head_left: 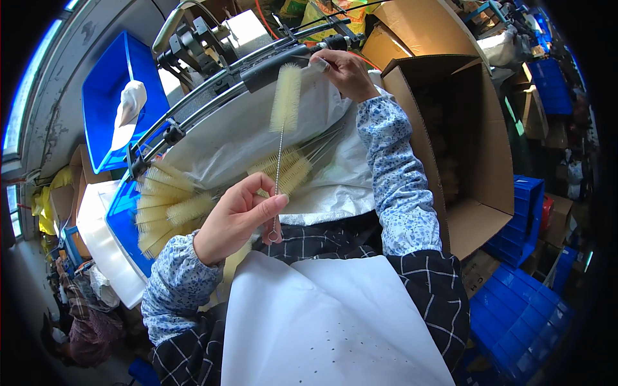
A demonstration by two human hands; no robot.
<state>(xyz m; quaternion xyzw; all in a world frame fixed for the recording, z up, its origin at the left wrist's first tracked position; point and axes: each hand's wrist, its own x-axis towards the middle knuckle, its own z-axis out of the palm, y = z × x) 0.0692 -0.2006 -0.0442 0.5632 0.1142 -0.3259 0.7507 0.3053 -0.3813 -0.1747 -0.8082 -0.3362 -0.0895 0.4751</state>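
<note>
My left hand (241, 212) pinches the twisted wire handle of a bottle brush (285, 103) between thumb and fingers. The brush stands nearly upright in front of me, its pale yellow bristles at the top and a small wire loop at the lower end. Beyond it, my right hand (346, 74) is closed beside the end of a black roller (273, 67) on a metal frame; whatever its fingers hold is hidden. Below the upright brush, more bottle brushes (290, 170) lie on white plastic sheeting (338, 186). Another bunch of brushes (168, 206) is at my left.
An open cardboard box (476, 225) stands close to my right forearm. Black machinery (199, 48) sits behind the frame, with a blue bin (100, 96) to its left. Blue crates (521, 315) are at the lower right. Another person (90, 321) is at the far lower left.
</note>
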